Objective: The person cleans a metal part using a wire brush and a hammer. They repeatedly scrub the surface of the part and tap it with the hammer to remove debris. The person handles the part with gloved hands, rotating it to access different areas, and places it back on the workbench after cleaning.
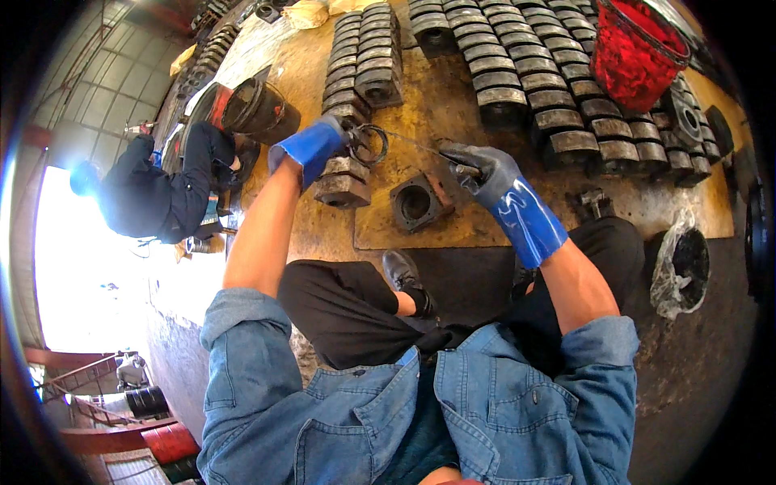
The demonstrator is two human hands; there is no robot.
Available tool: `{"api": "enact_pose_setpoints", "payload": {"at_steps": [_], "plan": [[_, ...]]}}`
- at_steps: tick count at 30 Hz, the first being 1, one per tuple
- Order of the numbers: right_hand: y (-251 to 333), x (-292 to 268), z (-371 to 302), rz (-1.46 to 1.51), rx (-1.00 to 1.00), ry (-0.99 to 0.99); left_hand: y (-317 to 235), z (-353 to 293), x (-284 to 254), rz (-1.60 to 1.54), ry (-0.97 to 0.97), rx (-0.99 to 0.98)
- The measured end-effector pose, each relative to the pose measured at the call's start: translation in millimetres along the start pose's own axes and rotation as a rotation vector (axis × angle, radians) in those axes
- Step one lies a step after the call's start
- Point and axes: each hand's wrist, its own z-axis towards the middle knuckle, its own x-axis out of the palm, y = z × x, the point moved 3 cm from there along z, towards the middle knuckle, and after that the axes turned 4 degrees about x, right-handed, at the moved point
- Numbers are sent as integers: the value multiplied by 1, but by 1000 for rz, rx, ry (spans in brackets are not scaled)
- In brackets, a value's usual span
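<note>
My left hand (330, 136), in a glove with a blue cuff, is closed on a thin dark ring (381, 149), raised over a row of metal blocks. My right hand (485, 170), gloved in grey with a shiny blue cuff, wraps round a dark-handled tool (464, 170). From it a thin metal shaft (416, 143) points left toward the ring; whether they touch I cannot tell. Below and between my hands, one square metal block (419, 202) with a round bore sits alone on the stained yellow-brown board (477, 230).
Stacked rows of metal blocks (558, 121) fill the far right, with a red bucket (634, 61) on them. Another row (356, 65) runs beyond my left hand. A dark bucket (259, 113) and a co-worker (162, 190) are at left. A plastic-lined container (683, 267) stands right.
</note>
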Motion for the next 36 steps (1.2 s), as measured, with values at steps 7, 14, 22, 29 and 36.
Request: {"api": "enact_pose_setpoints", "payload": {"at_steps": [7, 14, 22, 29, 36], "plan": [[4, -2, -2, -116, -70, 2, -9, -9, 5, -91, -36, -57], [6, -5, -4, -119, -52, -13, -13, -18, 6, -160, -73, -114], [-59, 8, 4, 420, 277, 215, -27, -18, 17, -239, -114, -195], [-38, 27, -3, 933, 731, 162, -17, -31, 34, -425, -273, -155], [-13, 27, -8, 312, 802, 188, -1, -33, 58, -417, -486, -49]]}}
